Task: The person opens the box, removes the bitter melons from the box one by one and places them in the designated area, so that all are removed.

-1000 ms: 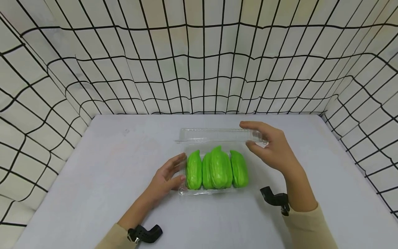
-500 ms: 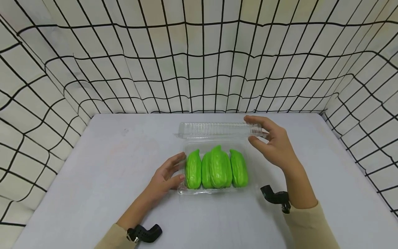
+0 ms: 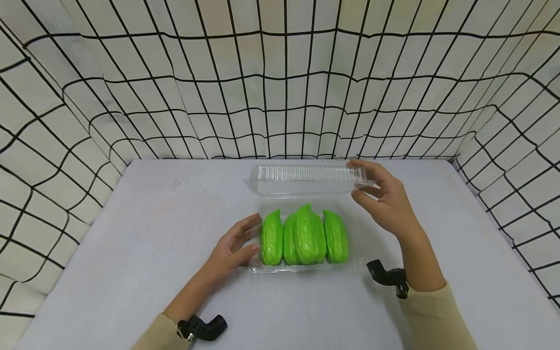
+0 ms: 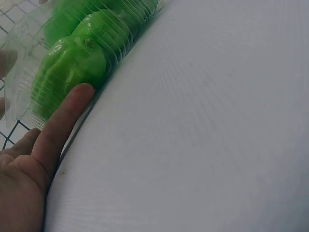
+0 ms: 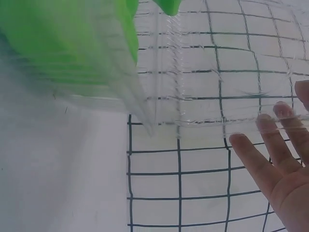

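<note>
A clear plastic clamshell box (image 3: 280, 268) lies on the white table with several bright green, ribbed, elongated fruit-like pieces (image 3: 308, 236) in its base. Their pointed ends face the far side. My left hand (image 3: 229, 248) touches the left wall of the base. In the left wrist view its thumb (image 4: 63, 125) lies straight against the clear plastic. Beyond the fruit pieces the clear ridged lid (image 3: 306, 174) stands raised at the back of the box, tilted. With thumb and fingers, my right hand (image 3: 387, 199) grips the lid's right end.
Black wire grid panels (image 3: 284, 87) with white backing rise behind the table and along both sides. A black wrist device (image 3: 202, 328) sits on the left forearm and another (image 3: 389, 279) on the right. The white tabletop (image 3: 153, 243) extends around the box.
My right hand has moved the lid farther back and up, widening the gap between lid and base. The left hand and the green pieces stay put.
</note>
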Demonstrator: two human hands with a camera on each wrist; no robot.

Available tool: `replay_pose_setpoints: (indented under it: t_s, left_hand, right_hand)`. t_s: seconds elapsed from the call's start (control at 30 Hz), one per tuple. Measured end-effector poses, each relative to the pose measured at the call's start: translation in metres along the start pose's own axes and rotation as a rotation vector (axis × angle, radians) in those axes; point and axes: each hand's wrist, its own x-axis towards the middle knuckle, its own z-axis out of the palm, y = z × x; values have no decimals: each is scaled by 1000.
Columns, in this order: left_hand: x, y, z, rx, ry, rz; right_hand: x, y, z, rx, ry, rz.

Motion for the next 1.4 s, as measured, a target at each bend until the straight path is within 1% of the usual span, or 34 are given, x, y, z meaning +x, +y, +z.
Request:
replay_pose_setpoints:
  t_s: [0.2,0.37,0.63,1.03,1.13,1.27,1.4]
  left_hand:
    - [-1,0,0,-15,2,-19]
    - [-1,3,1,-17,3,-16]
    - [0,5,1,-24,-5,-7]
    - [-1,6,1,-47,-10,-18]
    - [-1,6,1,-55,-8,-28]
    - [-1,5,0,-44,-5,-32]
    - [-1,5,1,-39,-3,-33]
  right_hand:
    - [0,8,-1,-12,5,33]
    - [0,14,-1,25,-10,50]
    - [-1,22,-2,74,-97,101]
    - [-3,32,0,140,-154,130]
    - [-4,34,0,149,-184,136]
    - [-4,38,0,155,-217,153]
    - [-5,43,1,151,-233,173]
